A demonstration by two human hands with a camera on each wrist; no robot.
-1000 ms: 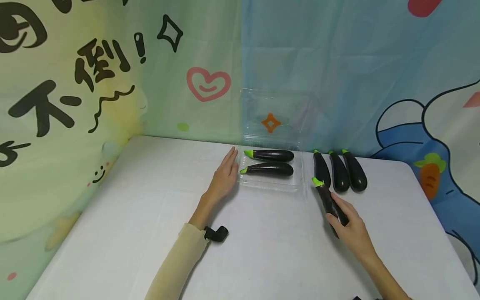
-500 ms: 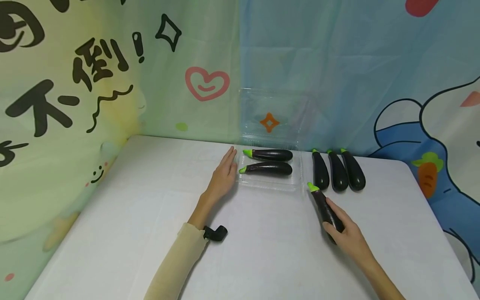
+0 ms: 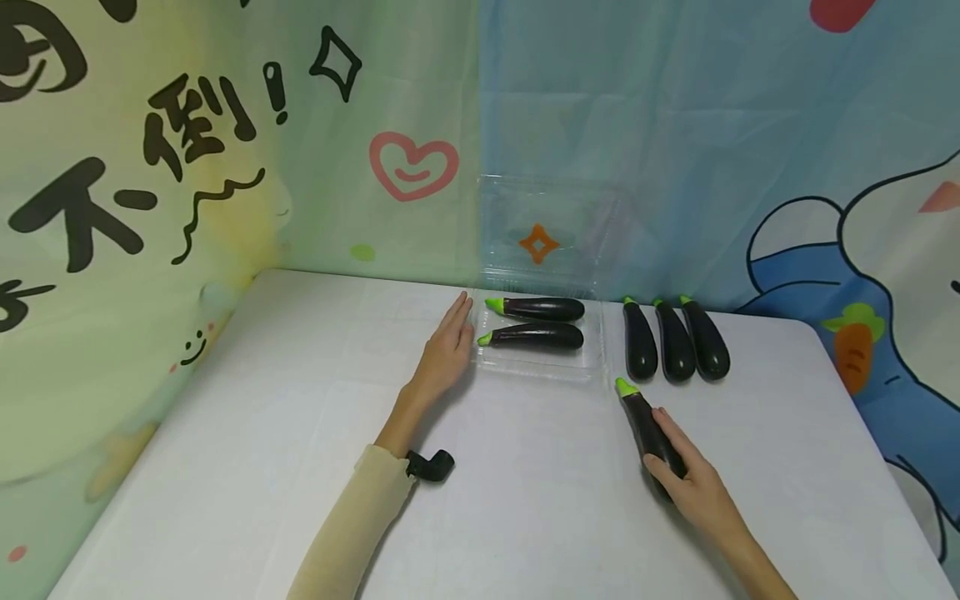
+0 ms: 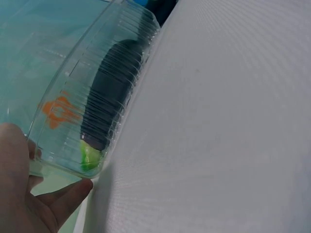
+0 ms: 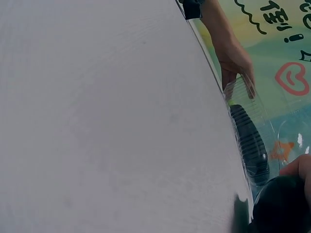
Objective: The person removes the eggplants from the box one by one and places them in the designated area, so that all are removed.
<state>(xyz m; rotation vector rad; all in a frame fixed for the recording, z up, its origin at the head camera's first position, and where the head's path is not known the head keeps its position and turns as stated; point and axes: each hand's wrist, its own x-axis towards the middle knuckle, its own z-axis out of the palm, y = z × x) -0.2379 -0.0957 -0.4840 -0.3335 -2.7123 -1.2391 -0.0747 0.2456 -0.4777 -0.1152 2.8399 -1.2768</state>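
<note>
The right hand grips a toy eggplant lying on the white table, near its right edge, just in front of the clear clamshell tray. The left hand, fingers straight, rests against the tray's left side.

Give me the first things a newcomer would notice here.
The right hand grips a dark eggplant on the white table, front right. The left hand rests against a clear plastic tray holding two eggplants. Three more eggplants lie side by side right of the tray.
</note>
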